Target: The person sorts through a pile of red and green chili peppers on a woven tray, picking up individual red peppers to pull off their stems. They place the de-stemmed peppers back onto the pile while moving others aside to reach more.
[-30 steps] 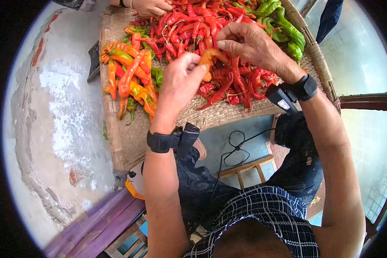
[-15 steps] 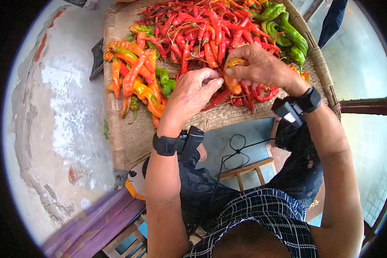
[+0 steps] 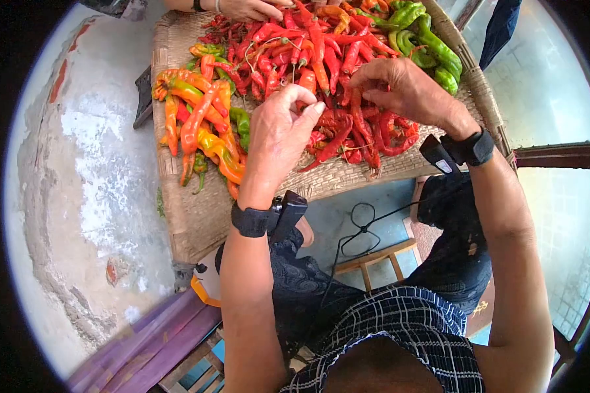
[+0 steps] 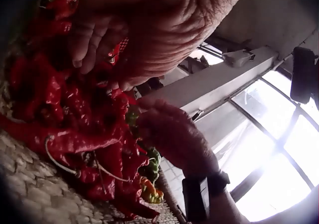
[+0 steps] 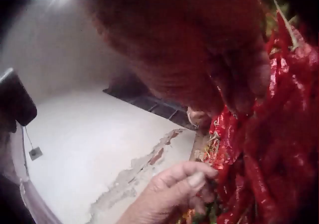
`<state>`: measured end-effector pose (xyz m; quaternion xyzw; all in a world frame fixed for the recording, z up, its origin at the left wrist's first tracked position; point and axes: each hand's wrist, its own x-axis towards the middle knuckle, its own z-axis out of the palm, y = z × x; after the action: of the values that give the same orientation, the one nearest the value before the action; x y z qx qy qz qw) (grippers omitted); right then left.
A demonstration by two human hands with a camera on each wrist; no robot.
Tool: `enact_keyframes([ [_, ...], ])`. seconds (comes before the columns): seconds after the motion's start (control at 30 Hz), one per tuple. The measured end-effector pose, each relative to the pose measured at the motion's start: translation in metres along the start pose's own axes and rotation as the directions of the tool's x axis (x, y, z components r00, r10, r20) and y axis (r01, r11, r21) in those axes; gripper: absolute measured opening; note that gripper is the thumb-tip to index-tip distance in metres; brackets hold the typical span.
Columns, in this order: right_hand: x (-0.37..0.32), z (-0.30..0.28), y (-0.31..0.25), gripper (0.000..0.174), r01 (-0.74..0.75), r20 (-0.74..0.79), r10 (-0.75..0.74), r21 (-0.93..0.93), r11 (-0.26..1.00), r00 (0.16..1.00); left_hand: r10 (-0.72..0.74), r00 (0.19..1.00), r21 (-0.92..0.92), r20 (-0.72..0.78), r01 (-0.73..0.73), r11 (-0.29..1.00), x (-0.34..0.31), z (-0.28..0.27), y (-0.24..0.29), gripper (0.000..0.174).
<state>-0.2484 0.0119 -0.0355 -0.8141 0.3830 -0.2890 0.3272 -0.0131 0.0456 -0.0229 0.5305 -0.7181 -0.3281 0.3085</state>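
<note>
So at the left of the woven tray (image 3: 193,229) there's the heap of orange and yellow peppers (image 3: 205,105), and it looks the same as half a second ago, so I don't think anything's been added there. Tucked beside it is a single green pepper (image 3: 240,124). Another person's hand (image 3: 252,9) reaches in at the top edge. Then comes the left hand (image 3: 278,128), over the near side of the red peppers (image 3: 318,49), thumb and index close together; can't tell if that grip has a pepper or just air. The reds take up the middle of the tray, with one long red pepper (image 3: 356,111) lying between the hands. Here's the change: the right hand (image 3: 416,95) had an orange pepper a moment ago and now it doesn't. Fingers are bent, tips down at the reds; the right wrist view is too dark to say whether that grip is pinching one. Can't see for sure where the orange one ended up either. To me it means that pepper is dealt with and both hands are back on the red pile, which still looks like plenty of work. Far right, the big green peppers (image 3: 442,49) sit by the rim, well apart from the orange heap.
</note>
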Motion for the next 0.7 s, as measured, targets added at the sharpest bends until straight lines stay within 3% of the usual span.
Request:
enact_keyframes([
  [0.07, -0.003, 0.006, -0.001, 0.024, 0.212, 0.005, -0.217, -0.249, 0.945, 0.976, -0.018, 1.000, -0.093, -0.021, 0.016, 0.996, -0.003, -0.004, -0.001, 0.011],
  [0.2, -0.004, 0.014, -0.015, 0.020, 0.141, 0.047, -0.135, -0.495, 0.857, 0.990, -0.091, 0.993, -0.367, -0.074, 0.057, 0.928, -0.005, -0.016, 0.009, 0.020],
  [0.37, 0.001, 0.007, -0.014, 0.015, 0.209, 0.030, -0.225, -0.508, 0.836, 0.974, -0.155, 0.986, -0.513, -0.063, 0.101, 0.852, -0.004, -0.023, 0.013, 0.028],
  [0.47, 0.003, -0.005, -0.012, 0.012, 0.279, -0.093, -0.346, -0.416, 0.866, 0.934, -0.143, 0.988, -0.562, -0.057, 0.087, 0.822, -0.003, -0.020, 0.010, 0.032],
  [0.53, -0.002, -0.011, -0.020, 0.010, 0.032, -0.163, -0.053, -0.130, 0.991, 0.985, -0.139, 0.989, -0.588, -0.041, 0.088, 0.804, -0.004, -0.021, 0.006, 0.035],
  [0.57, -0.003, -0.017, -0.025, 0.010, -0.053, -0.094, 0.045, -0.083, 0.995, 0.995, -0.139, 0.988, -0.595, -0.067, 0.072, 0.801, -0.003, -0.020, 0.003, 0.035],
  [0.6, -0.004, -0.021, -0.029, 0.010, -0.050, -0.094, 0.042, -0.085, 0.995, 0.995, -0.139, 0.986, -0.600, -0.094, 0.055, 0.798, -0.002, -0.020, 0.002, 0.036],
  [0.67, -0.005, -0.024, -0.033, 0.010, -0.241, 0.246, 0.252, -0.075, 0.968, 0.936, -0.165, 0.979, -0.601, -0.118, 0.062, 0.797, -0.001, -0.021, 0.002, 0.036],
  [0.7, -0.006, -0.024, -0.033, 0.011, -0.315, 0.325, 0.291, 0.023, 0.949, 0.900, -0.194, 0.972, -0.602, -0.137, 0.074, 0.795, -0.001, -0.021, 0.002, 0.036],
])
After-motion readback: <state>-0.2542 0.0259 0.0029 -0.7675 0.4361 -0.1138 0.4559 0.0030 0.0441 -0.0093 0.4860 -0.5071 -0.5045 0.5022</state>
